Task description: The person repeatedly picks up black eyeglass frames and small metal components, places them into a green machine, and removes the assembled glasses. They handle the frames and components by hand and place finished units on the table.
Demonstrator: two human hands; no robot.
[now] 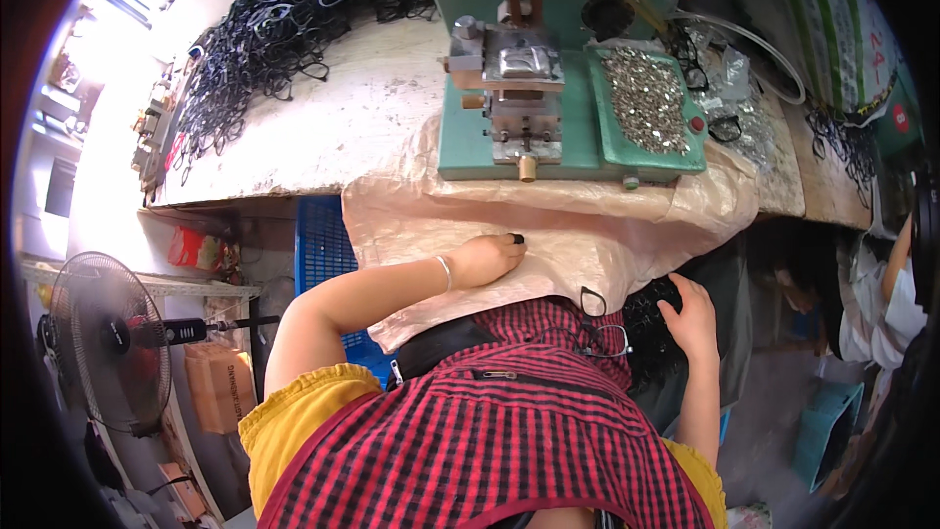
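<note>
1. red-and-black checked apron [490,441] fills the bottom of the view, worn over your yellow sleeves, with a dark strap crossing it.
2. your left hand [487,260] rests on the beige plastic sheet [587,225] that hangs down over the front edge of the desk [343,108]; its grip is closed, pinching a small black piece [516,238] at the fingertips. a thin bangle sits on that wrist.
3. your right hand [691,318] is lower and to the right, below the sheet, its fingers curled down into a heap of black eyeglass frames [651,328]; you cannot tell whether that grip has closed on one.
4. one loose frame front [593,302] lies just above the apron, between your two hands.
5. on the desk above stands a green press machine [548,59] with a metal jig at its middle and a green tray of small silver parts [641,98] on its right side.
6. a big tangle of black frames [264,29] covers the far left part of the desk.
7. a blue crate [323,255] stands under the desk to your left, and a black fan [108,338] stands further left.
8. another person's arm [896,264] shows at the right edge.
</note>
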